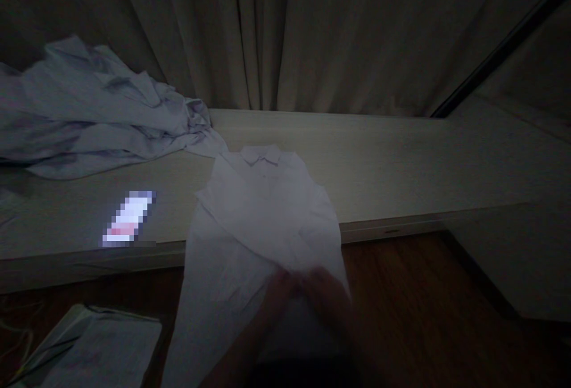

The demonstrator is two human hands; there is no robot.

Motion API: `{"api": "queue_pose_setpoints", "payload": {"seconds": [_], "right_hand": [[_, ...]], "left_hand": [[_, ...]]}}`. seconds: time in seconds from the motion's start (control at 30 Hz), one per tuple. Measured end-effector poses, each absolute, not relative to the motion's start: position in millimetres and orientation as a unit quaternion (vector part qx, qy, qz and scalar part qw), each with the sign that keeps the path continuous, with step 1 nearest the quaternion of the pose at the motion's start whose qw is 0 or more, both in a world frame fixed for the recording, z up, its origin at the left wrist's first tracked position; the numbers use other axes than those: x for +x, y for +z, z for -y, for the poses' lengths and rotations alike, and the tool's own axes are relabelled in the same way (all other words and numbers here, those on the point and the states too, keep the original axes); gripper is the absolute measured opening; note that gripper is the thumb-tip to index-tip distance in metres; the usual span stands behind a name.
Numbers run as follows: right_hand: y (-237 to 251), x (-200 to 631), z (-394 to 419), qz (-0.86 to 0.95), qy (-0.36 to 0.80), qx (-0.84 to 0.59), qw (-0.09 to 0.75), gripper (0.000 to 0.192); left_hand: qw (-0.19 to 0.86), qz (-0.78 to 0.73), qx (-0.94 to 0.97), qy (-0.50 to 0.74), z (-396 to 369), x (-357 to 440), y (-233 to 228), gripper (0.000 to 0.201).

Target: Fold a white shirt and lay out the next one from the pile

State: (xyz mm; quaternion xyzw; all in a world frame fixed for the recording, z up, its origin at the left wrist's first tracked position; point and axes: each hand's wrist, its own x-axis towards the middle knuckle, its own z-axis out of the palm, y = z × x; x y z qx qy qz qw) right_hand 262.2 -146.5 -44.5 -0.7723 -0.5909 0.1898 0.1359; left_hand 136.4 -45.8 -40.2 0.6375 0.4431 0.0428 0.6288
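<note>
A white collared shirt (pixel 267 209) lies spread out, its collar on the pale ledge and its lower part hanging over the front edge towards me. One sleeve is laid slantwise across its front. My left hand (pixel 282 287) and my right hand (pixel 319 285) are close together at the lower end of that sleeve. Both have closed fingers that seem to pinch the shirt's cloth there. Dim light and some blur hide the exact fingertips.
Crumpled light cloth (pixel 102 114) is heaped on the ledge (pixel 379 162) at the left. A lit, pixelated phone-like screen (pixel 129 218) lies left of the shirt. Curtains (pixel 334 37) hang behind. Flat packets (pixel 107 340) and a cord are at the lower left, above wooden floor (pixel 401 293).
</note>
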Motion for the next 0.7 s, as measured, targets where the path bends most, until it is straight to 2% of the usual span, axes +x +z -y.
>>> {"api": "queue_pose_setpoints", "payload": {"seconds": [0.13,0.23,0.47,0.7], "right_hand": [[-47.9,256.7,147.9,0.565,0.144,-0.781,0.224,0.018],[-47.1,253.1,144.7,0.538,0.142,-0.79,0.258,0.014],[-50.6,251.9,141.4,0.563,0.081,-0.796,0.209,0.012],[-51.7,248.9,141.5,0.547,0.116,-0.799,0.221,0.012]], "left_hand": [[0.646,-0.441,0.621,0.058,46.9,131.3,-36.9,0.033],[0.661,-0.434,0.608,0.076,47.0,128.3,-38.9,0.033],[0.661,-0.443,0.602,0.071,46.0,132.8,-46.2,0.034],[0.613,-0.461,0.637,0.076,46.1,130.2,-49.2,0.023]]}}
